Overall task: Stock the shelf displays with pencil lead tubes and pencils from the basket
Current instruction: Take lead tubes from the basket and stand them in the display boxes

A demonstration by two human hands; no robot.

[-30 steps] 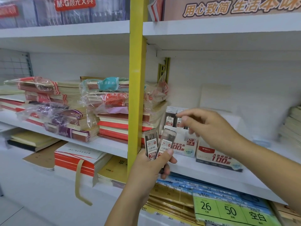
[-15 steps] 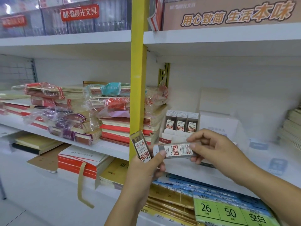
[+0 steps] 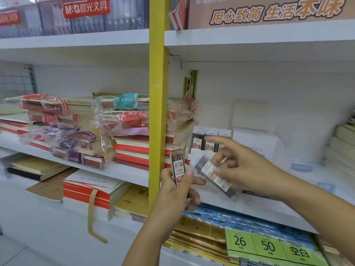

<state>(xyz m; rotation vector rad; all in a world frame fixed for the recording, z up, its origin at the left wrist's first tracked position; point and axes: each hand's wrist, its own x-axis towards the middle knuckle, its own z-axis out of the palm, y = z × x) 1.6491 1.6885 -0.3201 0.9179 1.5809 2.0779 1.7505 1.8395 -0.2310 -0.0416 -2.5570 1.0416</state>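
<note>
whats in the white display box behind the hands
Three pencil lead tubes stand upright in a row in the white display box. The right hand and the blurred tube it holds cover the box's front, so anything there is hidden.

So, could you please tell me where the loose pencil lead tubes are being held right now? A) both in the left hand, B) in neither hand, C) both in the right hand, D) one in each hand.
D: the left hand grips an upright lead tube, while the right hand pinches a second, tilted tube, motion-blurred, just to its right.
</note>
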